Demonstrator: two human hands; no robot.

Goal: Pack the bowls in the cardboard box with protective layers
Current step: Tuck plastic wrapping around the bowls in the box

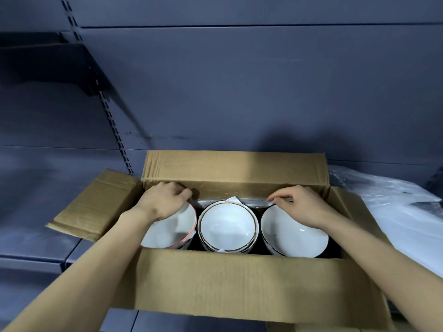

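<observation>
Pinching seemingly clear film [254,202], both hands' fingers [275,200] reach over three bowl stacks [227,226] inside the box [239,281].

The box [230,279] is open on top, so entry is from above only. Inside, three stacks of bowls fill it side to side: left stack [172,231], middle stack [227,227], right stack [293,232], w/ only narrow dark gaps btwn them, too tight for a whole hand. Far flap [236,167] stands upright behind, blocking approach from the back; near flap [239,281] leans toward the camera. Left hand [164,200] and right hand [302,204] take up the strip along the back wall, where clear film [254,201] also lies. Left flap [96,204] folds out flat. Plastic wrap [393,207] crowds the right side; shelf [31,212] left of the box is free.
</observation>
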